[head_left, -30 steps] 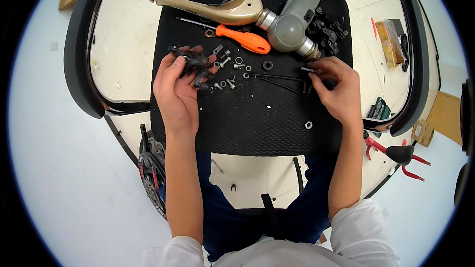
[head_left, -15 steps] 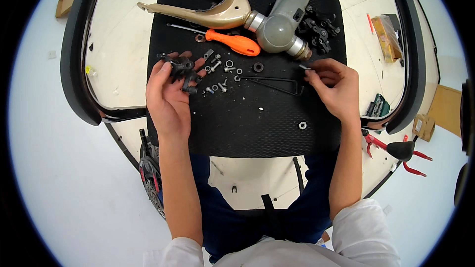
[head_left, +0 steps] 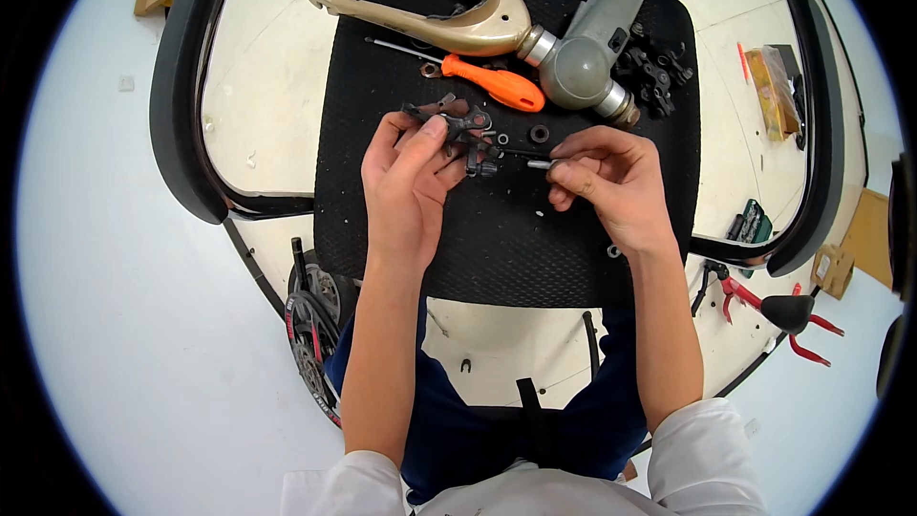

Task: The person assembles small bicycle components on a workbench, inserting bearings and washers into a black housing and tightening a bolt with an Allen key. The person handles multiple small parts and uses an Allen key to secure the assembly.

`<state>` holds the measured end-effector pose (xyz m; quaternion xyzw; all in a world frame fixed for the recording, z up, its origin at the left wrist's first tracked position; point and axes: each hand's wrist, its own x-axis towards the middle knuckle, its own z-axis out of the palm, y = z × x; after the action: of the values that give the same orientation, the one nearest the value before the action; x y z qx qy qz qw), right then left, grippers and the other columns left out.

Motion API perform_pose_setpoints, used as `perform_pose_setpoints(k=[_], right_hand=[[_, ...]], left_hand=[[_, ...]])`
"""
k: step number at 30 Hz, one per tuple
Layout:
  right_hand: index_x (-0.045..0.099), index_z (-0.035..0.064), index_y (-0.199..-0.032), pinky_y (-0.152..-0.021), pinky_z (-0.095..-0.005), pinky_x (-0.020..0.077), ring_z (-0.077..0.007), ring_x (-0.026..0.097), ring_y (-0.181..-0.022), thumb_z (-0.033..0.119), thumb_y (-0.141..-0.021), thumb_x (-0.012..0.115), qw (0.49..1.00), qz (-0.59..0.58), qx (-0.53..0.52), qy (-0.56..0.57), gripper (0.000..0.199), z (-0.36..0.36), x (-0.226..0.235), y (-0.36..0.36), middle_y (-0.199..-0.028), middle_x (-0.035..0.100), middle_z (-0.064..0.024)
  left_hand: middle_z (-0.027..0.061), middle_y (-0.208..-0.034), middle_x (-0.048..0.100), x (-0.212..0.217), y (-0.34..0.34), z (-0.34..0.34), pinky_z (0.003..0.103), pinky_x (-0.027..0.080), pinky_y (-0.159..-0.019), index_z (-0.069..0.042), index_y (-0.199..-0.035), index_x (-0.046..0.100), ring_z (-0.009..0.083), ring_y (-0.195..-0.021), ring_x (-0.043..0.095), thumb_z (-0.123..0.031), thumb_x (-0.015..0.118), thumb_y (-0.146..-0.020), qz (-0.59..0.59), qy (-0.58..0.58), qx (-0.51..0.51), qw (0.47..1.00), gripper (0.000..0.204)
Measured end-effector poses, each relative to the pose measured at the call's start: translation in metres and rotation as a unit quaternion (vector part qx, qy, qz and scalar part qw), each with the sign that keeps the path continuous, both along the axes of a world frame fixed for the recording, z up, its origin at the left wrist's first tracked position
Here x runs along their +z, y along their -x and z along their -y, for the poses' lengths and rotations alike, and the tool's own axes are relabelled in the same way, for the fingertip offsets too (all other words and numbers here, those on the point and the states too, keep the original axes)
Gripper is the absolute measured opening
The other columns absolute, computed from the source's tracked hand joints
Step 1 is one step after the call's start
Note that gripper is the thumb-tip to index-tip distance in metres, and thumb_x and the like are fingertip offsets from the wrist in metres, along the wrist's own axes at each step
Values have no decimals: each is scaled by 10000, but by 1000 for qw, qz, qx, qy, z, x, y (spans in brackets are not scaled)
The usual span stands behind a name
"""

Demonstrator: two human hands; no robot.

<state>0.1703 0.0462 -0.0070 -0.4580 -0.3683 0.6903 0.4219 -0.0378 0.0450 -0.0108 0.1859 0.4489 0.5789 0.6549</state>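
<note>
My left hand (head_left: 406, 177) is closed around a black jointed bicycle part (head_left: 468, 124) that looks like a brake caliper, thumb pressed on its near side. A short silver bolt or pin (head_left: 539, 164) is pinched between the thumb and fingers of my right hand (head_left: 616, 182); its bare end points left toward the black part, with a gap between. Just beyond lie a small washer (head_left: 503, 139) and a black ring (head_left: 540, 134). Black hex keys (head_left: 521, 151) are partly hidden behind my right fingers. Beside my right wrist sits a silver nut (head_left: 613, 251), half covered.
Across the back of the black chair seat (head_left: 516, 268) lie a beige bicycle fork (head_left: 487, 14), a grey frame tube (head_left: 578, 72), an orange-handled screwdriver (head_left: 492, 81) and black brake parts (head_left: 654, 76). Curved armrests (head_left: 177, 105) flank the seat. A red stand (head_left: 740, 291) is on the right-hand floor.
My hands have come closer together, the left carrying the black part rightward over the loose bolts, the right bringing the silver piece left. The whole view has shifted slightly.
</note>
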Motion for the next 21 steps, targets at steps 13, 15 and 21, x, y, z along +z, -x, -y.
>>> perform_pose_setpoints(k=[13, 15, 21], right_hand=[[661, -97, -1039, -672, -274, 582, -173, 702, -758, -14, -819, 745, 995, -95, 21, -4, 250, 3, 0, -7, -868, 704, -157], [666, -100, -1000, -659, -274, 582, -175, 704, -743, -28, -803, 757, 995, -97, 25, -1, 229, 4, 2, -6, -858, 703, -159], [669, -99, -917, -653, -262, 584, -176, 709, -722, -48, -783, 765, 999, 17, 36, -17, 173, 5, 9, -2, -806, 701, -151]], left_hand=[[269, -1295, 515, 7, -9, 4, 478, 512, -949, 40, -1215, 504, 410, -1192, 560, -163, 506, -848, 64, -6, -122, 991, 420], [260, -1280, 521, 0, -13, 6, 489, 496, -985, 41, -1214, 502, 410, -1215, 545, -116, 522, -846, 25, -21, -114, 993, 400], [242, -1262, 526, 1, -17, 6, 475, 499, -1011, 38, -1199, 508, 397, -1268, 513, -26, 562, -849, -16, -38, -106, 994, 360]])
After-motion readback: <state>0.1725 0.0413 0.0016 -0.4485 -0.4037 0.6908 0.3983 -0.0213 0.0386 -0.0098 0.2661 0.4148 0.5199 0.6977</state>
